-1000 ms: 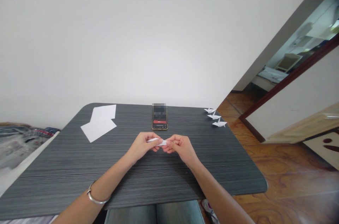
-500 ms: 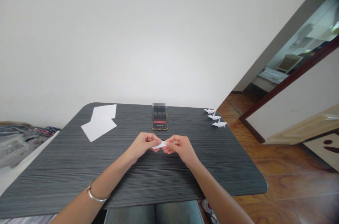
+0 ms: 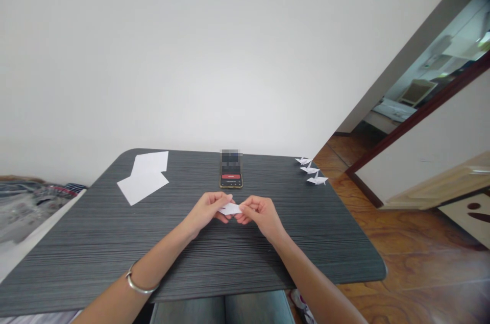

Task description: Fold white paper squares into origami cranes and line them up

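our left hand (image 3: 206, 209), right hand (image 3: 264, 213) angled inward before phone (image 3: 231, 170), fingers (image 3: 249, 211) pinching folded paper (image 3: 230, 209), dark worktop (image 3: 115, 247) beneath, white wall (image 3: 229, 58) behind phone

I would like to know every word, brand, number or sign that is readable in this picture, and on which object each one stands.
No text can be quoted.
Phone: screen partly pixelated; small marks on its red bar and below it are too small to read.
Folded paper: no writing seen.
Loose sheets: no writing seen.
Paper birds: no writing seen.
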